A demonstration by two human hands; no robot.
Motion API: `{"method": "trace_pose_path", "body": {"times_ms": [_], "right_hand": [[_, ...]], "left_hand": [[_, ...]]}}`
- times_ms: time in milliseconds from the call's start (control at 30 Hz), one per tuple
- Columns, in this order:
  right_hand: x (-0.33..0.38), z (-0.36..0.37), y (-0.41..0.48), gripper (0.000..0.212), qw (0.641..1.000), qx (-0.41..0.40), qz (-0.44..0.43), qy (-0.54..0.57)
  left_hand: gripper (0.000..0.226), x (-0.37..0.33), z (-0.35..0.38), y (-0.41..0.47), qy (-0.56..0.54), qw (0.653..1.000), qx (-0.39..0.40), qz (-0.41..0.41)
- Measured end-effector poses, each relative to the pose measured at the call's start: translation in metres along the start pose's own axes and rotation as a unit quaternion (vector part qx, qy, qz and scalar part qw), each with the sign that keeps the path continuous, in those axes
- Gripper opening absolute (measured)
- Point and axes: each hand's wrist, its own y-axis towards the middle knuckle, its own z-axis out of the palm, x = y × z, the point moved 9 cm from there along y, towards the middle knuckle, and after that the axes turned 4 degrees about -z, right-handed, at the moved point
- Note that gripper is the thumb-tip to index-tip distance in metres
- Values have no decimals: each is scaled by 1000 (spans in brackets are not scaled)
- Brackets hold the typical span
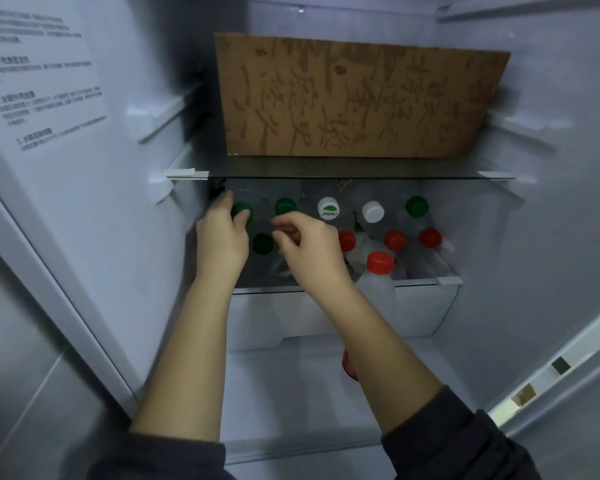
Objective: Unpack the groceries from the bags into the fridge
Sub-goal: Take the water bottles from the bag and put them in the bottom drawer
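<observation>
Head view, inside the open fridge (551,98): both arms reach onto the lower shelf (426,275), crowded with clear bottles. The left hand (222,237) is wrapped round the far-left green-capped bottle (241,210), grip closed on its neck. The right hand (309,247) hovers beside it, fingers curled loosely around nothing, in front of a second green cap (285,206). Red-capped bottles (380,263) stand to the right, white caps (373,212) behind them. A brown cardboard box (357,98) sits on the glass shelf (326,169) above.
</observation>
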Motion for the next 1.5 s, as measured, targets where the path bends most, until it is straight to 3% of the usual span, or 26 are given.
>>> {"method": "trace_pose_path", "body": {"times_ms": [200,333,467,533,600,767,1000,1100,1167,1233,1300,1367,1500], "right_hand": [[18,-59,-27,21,986,-59,-77,-135],[-16,-93,-34,28,959,-8,32,-280],[-52,-95,-47,28,948,77,134,-280],[-55,-97,-53,26,941,88,145,-292],[-52,-101,-58,26,937,84,137,-310],[-49,-108,-64,31,938,59,131,-317],[-53,-119,-70,31,957,-13,122,-262],[-52,-129,-76,32,961,-47,111,-251],[-53,-137,-83,35,966,-81,105,-223],[-54,-145,-94,35,970,-122,99,-184],[-54,-153,-107,26,972,-164,97,-138],[-54,-160,-121,19,970,-202,100,-93],[-47,-185,-139,21,956,-270,106,-47]], "left_hand": [[42,0,5,6,39,999,-16,-15],[48,-16,-6,-18,48,993,-100,39],[43,-37,-5,-52,-14,982,-134,129],[36,-44,-2,-70,-34,972,-143,184],[30,-42,10,-88,-62,968,-116,214],[21,-14,59,-116,-74,977,4,199],[21,-22,69,-139,-84,963,33,253],[28,-21,99,-162,-82,952,177,235],[51,-12,126,-178,-78,937,305,152],[75,-8,146,-189,-75,917,377,110],[81,-8,155,-190,-73,916,380,107],[74,-10,156,-183,-46,925,357,122],[71,-46,139,-169,17,916,316,247]]}}
